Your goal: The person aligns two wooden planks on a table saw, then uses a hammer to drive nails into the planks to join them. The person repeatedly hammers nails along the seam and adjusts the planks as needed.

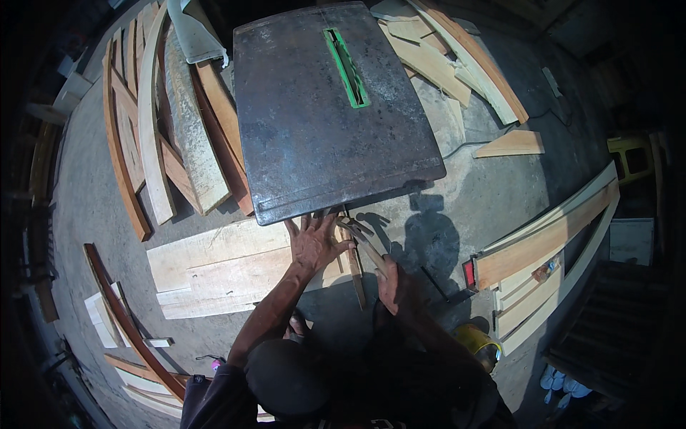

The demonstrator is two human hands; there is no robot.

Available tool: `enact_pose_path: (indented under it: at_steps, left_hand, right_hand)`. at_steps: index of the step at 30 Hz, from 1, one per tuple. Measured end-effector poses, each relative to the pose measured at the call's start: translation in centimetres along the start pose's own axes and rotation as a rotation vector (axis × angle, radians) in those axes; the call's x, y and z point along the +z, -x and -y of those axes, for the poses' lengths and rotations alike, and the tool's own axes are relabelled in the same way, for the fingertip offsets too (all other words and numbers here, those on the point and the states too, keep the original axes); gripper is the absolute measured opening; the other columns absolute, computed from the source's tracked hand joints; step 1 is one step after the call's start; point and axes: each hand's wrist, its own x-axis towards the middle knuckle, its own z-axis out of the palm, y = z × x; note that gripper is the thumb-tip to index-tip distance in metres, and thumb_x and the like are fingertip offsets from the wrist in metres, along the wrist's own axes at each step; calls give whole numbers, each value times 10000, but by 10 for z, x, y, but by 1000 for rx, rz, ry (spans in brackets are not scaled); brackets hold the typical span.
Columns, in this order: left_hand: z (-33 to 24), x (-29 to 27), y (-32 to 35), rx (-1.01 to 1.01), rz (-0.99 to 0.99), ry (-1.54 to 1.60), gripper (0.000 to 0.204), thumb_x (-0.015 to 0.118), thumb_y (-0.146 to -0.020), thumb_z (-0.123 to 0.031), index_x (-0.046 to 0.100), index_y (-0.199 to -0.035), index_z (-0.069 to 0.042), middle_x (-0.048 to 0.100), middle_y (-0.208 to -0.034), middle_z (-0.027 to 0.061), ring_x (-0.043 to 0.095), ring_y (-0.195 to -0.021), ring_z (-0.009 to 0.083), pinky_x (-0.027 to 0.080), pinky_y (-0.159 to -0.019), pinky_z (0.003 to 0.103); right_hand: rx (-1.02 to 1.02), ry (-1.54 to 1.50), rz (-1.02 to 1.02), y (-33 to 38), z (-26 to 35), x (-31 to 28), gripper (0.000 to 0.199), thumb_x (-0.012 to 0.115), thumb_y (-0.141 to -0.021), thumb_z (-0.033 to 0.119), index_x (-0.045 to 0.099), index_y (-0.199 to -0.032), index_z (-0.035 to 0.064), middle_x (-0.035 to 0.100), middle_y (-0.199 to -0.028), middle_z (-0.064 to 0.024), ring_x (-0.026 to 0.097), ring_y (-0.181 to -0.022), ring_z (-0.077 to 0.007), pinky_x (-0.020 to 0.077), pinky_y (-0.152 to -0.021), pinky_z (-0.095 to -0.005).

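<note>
A dark metal saw table (pixel 336 143) with a green-rimmed slot (pixel 346 68) stands in front of me. My left hand (pixel 314 247) is against its near edge, fingers spread; the fingertips are partly hidden there. In my right hand (pixel 395 287) is the light wooden handle of a hammer (pixel 371 250). The hammer's head is close beside my left thumb, at the table's near edge. A narrow wooden strip (pixel 356 275) runs down from that edge between my two hands. Below my left forearm lie wide pale boards (pixel 221 268).
Long planks (pixel 153 121) lie piled at the left, and more boards (pixel 429 57) are behind the table at the right. A stack of planks (pixel 536 261) lies right of me. A yellow round object (pixel 477 339) is near my right elbow. A dark curved strip (pixel 128 322) lies at lower left.
</note>
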Motion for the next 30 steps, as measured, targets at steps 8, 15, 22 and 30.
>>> enact_pose_path:
  at_steps: [8, 15, 22, 30]
  left_hand:
    - [-1, 0, 2, -12, 27, -77, 1026, 565, -871, -841, 343, -1660, -225, 374, -1691, 148, 252, -1593, 400, 38, -1204, 806]
    - [-4, -6, 0, -11, 14, -110, 1074, 552, -852, -867, 317, -1673, -215, 348, -1704, 143, 238, -1599, 398, 39, -1207, 803]
    - [-2, -8, 0, -10, 81, -104, 1041, 589, -866, -830, 344, -1660, -202, 332, -1710, 147, 246, -1596, 400, 59, -1204, 804]
    - [-1, -1, 1, -8, 8, -98, 1081, 566, -841, -870, 319, -1675, -228, 346, -1709, 138, 234, -1603, 393, 29, -1211, 800]
  right_hand:
    - [-324, -84, -258, 4, 8, -13, 383, 688, -987, 139, 548, -1325, 28, 705, -957, -257, 721, -818, -470, 576, -646, -504]
    - [81, 143, 50, -6, 14, -16, 427, 714, -989, 269, 572, -1279, -11, 726, -947, -240, 724, -780, -472, 548, -642, -543]
    - [-351, 193, -204, -1, 2, -9, 452, 723, -966, 188, 550, -1329, -18, 689, -921, -204, 718, -724, -397, 572, -612, -468]
    - [-470, 51, -215, 2, 13, -15, 410, 671, -1001, 166, 538, -1351, -2, 705, -993, -253, 721, -797, -460, 575, -665, -528]
